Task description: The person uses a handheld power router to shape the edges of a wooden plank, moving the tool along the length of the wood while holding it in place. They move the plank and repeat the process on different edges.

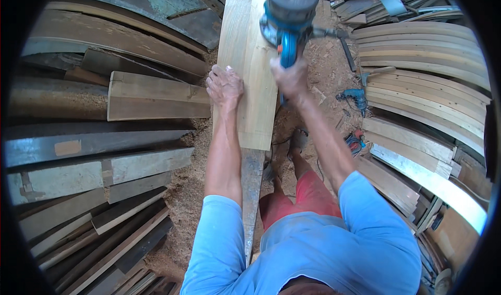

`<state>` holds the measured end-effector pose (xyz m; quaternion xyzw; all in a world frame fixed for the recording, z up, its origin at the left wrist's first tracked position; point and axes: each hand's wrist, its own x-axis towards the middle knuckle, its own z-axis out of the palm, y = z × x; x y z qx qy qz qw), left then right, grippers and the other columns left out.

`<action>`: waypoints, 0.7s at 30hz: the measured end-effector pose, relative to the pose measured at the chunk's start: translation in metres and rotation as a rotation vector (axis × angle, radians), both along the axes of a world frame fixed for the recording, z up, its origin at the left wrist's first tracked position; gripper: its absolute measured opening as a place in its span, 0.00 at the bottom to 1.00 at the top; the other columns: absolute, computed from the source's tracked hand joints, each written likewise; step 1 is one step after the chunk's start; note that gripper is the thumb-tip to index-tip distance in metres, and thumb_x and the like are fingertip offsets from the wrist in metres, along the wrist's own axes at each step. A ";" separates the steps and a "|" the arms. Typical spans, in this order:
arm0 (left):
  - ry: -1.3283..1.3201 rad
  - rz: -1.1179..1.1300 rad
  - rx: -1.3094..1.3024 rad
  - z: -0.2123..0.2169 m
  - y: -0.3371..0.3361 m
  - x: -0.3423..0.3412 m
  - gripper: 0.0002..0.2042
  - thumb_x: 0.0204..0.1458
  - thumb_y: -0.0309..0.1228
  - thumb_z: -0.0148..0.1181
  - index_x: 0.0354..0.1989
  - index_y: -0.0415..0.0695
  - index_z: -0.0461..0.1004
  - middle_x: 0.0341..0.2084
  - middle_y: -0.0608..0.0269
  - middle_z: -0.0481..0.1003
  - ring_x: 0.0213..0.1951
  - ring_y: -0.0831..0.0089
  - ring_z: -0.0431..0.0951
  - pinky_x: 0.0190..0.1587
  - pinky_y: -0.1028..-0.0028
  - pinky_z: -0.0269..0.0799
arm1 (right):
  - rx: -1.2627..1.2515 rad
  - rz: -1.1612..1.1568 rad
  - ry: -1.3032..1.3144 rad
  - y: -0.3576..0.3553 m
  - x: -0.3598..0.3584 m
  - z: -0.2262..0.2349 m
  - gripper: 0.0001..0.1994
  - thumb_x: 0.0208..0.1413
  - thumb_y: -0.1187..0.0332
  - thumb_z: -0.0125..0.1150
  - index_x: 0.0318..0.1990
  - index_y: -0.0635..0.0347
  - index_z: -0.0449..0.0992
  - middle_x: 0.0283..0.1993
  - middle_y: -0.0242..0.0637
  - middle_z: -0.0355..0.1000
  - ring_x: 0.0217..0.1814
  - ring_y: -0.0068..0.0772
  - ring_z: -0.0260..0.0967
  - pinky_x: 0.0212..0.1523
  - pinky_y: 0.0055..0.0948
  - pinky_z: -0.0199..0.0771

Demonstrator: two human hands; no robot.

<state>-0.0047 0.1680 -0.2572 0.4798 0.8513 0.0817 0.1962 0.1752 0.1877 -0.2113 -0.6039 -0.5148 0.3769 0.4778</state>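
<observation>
The pale wooden board (246,102) lies lengthwise in front of the person, its near end resting over a narrow weathered beam (253,177). The far end of the board is cut off by the upper edge of the view. A blue power tool (295,15) with a round grey cap is positioned at the board's right side. The cap conceals most of the base; contact between base and board cannot be verified.

The right hand (290,78) is closed around the tool's handle; the inner faces of its fingers are hidden. The left hand (225,87) bears on the board's left edge, fingers bent; the fingertips are out of sight, so whether they grip or only press cannot be told.

Right of the board, a blue drill (356,99) lies on the sawdust-covered floor (326,65). Nearer, a red-and-blue tool (356,142) is partly masked by the right forearm. Stacked planks (422,94) stand beyond; the dark lens rim obscures their outer ends.
</observation>
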 end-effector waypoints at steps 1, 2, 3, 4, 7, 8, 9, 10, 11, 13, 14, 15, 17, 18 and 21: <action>-0.119 -0.065 -0.031 0.004 -0.002 -0.018 0.23 0.66 0.42 0.50 0.62 0.38 0.65 0.59 0.41 0.72 0.61 0.44 0.71 0.60 0.47 0.67 | -0.030 0.014 -0.023 -0.032 0.000 0.002 0.18 0.51 0.70 0.68 0.50 0.62 0.76 0.37 0.43 0.79 0.38 0.38 0.79 0.43 0.38 0.79; -0.235 -0.132 -0.063 0.009 -0.005 -0.035 0.24 0.66 0.43 0.50 0.62 0.37 0.65 0.60 0.41 0.72 0.61 0.44 0.72 0.61 0.48 0.67 | -0.061 0.028 -0.043 -0.064 0.001 0.005 0.18 0.51 0.70 0.68 0.50 0.62 0.75 0.36 0.42 0.78 0.37 0.37 0.79 0.42 0.38 0.79; -0.256 -0.189 -0.109 0.012 -0.017 -0.049 0.24 0.66 0.42 0.50 0.63 0.38 0.65 0.61 0.40 0.72 0.61 0.44 0.72 0.62 0.49 0.67 | -0.059 0.041 -0.033 -0.095 0.004 0.008 0.17 0.52 0.70 0.68 0.49 0.62 0.74 0.35 0.40 0.77 0.36 0.36 0.78 0.40 0.38 0.78; -0.272 -0.245 -0.161 0.013 -0.040 -0.058 0.24 0.66 0.41 0.49 0.64 0.38 0.65 0.62 0.40 0.71 0.60 0.43 0.73 0.63 0.50 0.67 | -0.061 0.056 -0.019 -0.127 0.005 0.011 0.16 0.53 0.69 0.68 0.49 0.62 0.74 0.34 0.38 0.75 0.34 0.34 0.76 0.38 0.37 0.78; -0.526 -0.193 0.075 -0.020 -0.100 -0.070 0.23 0.68 0.38 0.46 0.68 0.39 0.63 0.63 0.39 0.70 0.63 0.43 0.70 0.66 0.51 0.65 | -0.196 0.135 0.047 -0.215 -0.001 0.030 0.13 0.57 0.70 0.66 0.47 0.62 0.73 0.32 0.37 0.74 0.33 0.30 0.75 0.36 0.35 0.77; -0.611 -0.171 0.146 -0.034 -0.117 -0.074 0.23 0.69 0.37 0.45 0.69 0.40 0.62 0.63 0.38 0.70 0.64 0.42 0.69 0.67 0.51 0.64 | -0.190 0.140 0.045 -0.242 -0.005 0.037 0.14 0.57 0.70 0.67 0.48 0.62 0.72 0.32 0.38 0.74 0.33 0.31 0.76 0.37 0.35 0.77; -0.702 -0.150 0.216 -0.040 -0.124 -0.073 0.23 0.70 0.36 0.44 0.70 0.40 0.62 0.63 0.38 0.70 0.65 0.42 0.69 0.68 0.51 0.63 | -0.209 0.100 0.034 -0.268 -0.010 0.034 0.16 0.56 0.70 0.68 0.49 0.62 0.72 0.32 0.38 0.75 0.32 0.32 0.76 0.36 0.36 0.77; -0.619 -0.152 0.218 -0.040 -0.124 -0.069 0.23 0.70 0.36 0.43 0.70 0.40 0.62 0.63 0.38 0.70 0.66 0.43 0.69 0.67 0.51 0.64 | -0.209 0.092 0.050 -0.287 -0.012 0.039 0.17 0.55 0.70 0.69 0.50 0.62 0.72 0.32 0.39 0.76 0.31 0.33 0.77 0.36 0.36 0.78; -0.533 -0.153 0.221 -0.039 -0.123 -0.063 0.22 0.70 0.35 0.42 0.70 0.40 0.62 0.63 0.38 0.70 0.66 0.43 0.69 0.67 0.52 0.64 | -0.190 0.099 0.041 -0.302 -0.015 0.035 0.17 0.55 0.70 0.69 0.50 0.62 0.72 0.33 0.38 0.76 0.31 0.32 0.77 0.36 0.36 0.78; -0.436 -0.140 0.194 -0.034 -0.125 -0.053 0.22 0.71 0.36 0.41 0.69 0.41 0.63 0.63 0.39 0.70 0.65 0.43 0.70 0.66 0.52 0.65 | -0.176 0.108 0.013 -0.327 -0.019 0.027 0.18 0.55 0.70 0.69 0.51 0.62 0.72 0.33 0.38 0.76 0.31 0.32 0.77 0.36 0.35 0.78; -0.420 -0.126 0.174 -0.028 -0.122 -0.049 0.22 0.71 0.36 0.41 0.69 0.42 0.63 0.62 0.39 0.71 0.64 0.43 0.70 0.66 0.52 0.66 | -0.160 0.132 -0.024 -0.329 -0.019 0.022 0.19 0.54 0.71 0.70 0.51 0.62 0.72 0.33 0.36 0.74 0.31 0.30 0.76 0.35 0.34 0.78; -0.399 -0.106 0.156 -0.022 -0.120 -0.047 0.22 0.71 0.36 0.41 0.69 0.42 0.63 0.62 0.39 0.71 0.63 0.43 0.71 0.65 0.52 0.67 | -0.186 0.106 0.003 -0.325 -0.023 0.023 0.19 0.54 0.71 0.70 0.51 0.62 0.72 0.33 0.35 0.74 0.32 0.29 0.75 0.36 0.33 0.77; -0.337 -0.116 0.150 -0.023 -0.118 -0.046 0.22 0.72 0.39 0.39 0.69 0.45 0.63 0.58 0.39 0.74 0.59 0.40 0.74 0.61 0.49 0.69 | -0.237 0.057 0.058 -0.313 -0.031 0.025 0.18 0.54 0.71 0.70 0.51 0.62 0.72 0.33 0.34 0.73 0.32 0.27 0.75 0.37 0.32 0.77; -0.304 -0.123 0.147 -0.023 -0.118 -0.046 0.22 0.72 0.41 0.39 0.69 0.46 0.63 0.56 0.39 0.76 0.57 0.38 0.76 0.60 0.48 0.71 | -0.228 0.047 0.057 -0.309 -0.033 0.026 0.18 0.54 0.71 0.70 0.50 0.62 0.72 0.34 0.34 0.73 0.33 0.27 0.74 0.37 0.32 0.77; -0.300 -0.117 0.162 -0.022 -0.121 -0.046 0.22 0.72 0.41 0.39 0.69 0.47 0.63 0.57 0.39 0.76 0.57 0.39 0.76 0.59 0.48 0.71 | -0.176 0.032 0.038 -0.294 -0.039 0.027 0.16 0.54 0.72 0.70 0.48 0.61 0.72 0.34 0.32 0.71 0.34 0.24 0.72 0.39 0.29 0.75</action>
